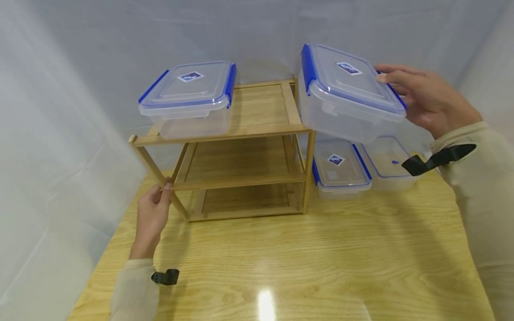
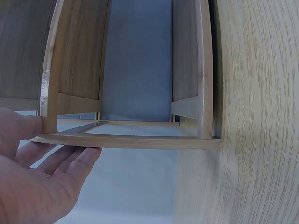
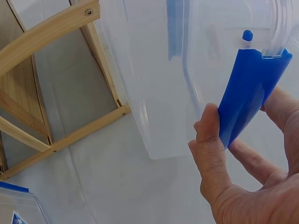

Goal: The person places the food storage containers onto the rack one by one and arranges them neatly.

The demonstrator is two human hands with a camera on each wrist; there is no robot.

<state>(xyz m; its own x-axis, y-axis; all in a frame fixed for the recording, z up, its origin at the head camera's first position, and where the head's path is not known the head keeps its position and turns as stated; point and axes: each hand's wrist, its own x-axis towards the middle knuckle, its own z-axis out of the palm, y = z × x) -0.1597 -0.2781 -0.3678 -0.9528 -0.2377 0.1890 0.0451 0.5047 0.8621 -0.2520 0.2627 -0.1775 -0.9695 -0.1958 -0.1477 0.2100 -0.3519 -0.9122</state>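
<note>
My right hand [image 1: 431, 100] grips a clear food container [image 1: 341, 111] by its right edge, thumb and fingers around the blue clip [image 3: 252, 88]. The container hangs tilted in the air at the right end of a three-tier wooden shelf [image 1: 261, 129]. With thumb and fingers my left hand [image 1: 154, 207] holds the shelf's front left post [image 2: 135, 141], near the middle tier. Another lidded container [image 1: 192, 96] with blue clips rests on the left part of the top tier. Both lids bear a blue diamond label.
On the table [image 1: 257, 263], right of the shelf, stand a lidded container [image 1: 341, 167] and, beside it, another clear container [image 1: 389, 160] with a blue rim. Pale cloth [image 1: 265, 40] hangs behind the shelf and at the sides.
</note>
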